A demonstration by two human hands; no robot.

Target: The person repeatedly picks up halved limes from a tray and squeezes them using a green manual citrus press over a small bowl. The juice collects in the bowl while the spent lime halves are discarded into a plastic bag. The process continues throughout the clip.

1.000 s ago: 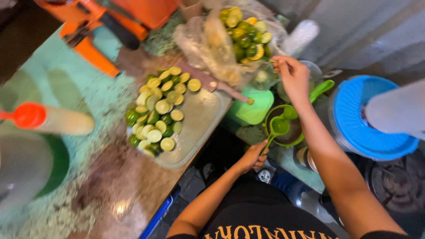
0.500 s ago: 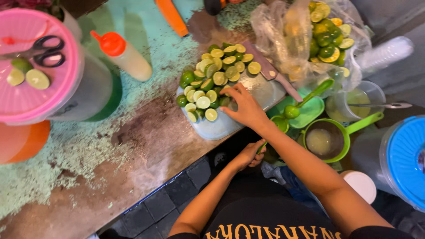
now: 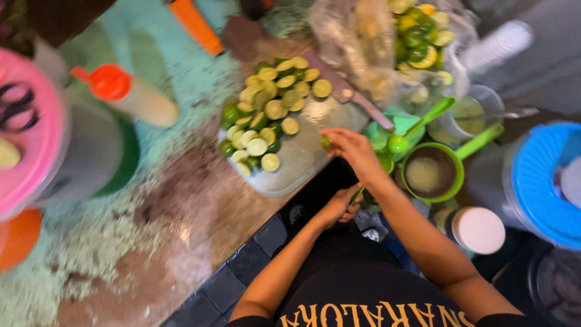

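Landmark: white cutting board [image 3: 302,160], smooth plastic, on the worn worktop [image 3: 181,224]
Right hand [image 3: 354,151]: over the board's right edge, fingers pinched on a small lime half [image 3: 325,142]
Lime pile [image 3: 269,118]: round cut halves, left of this hand, near
Left hand [image 3: 342,206]: below the board, curled on a green handle [image 3: 357,195]
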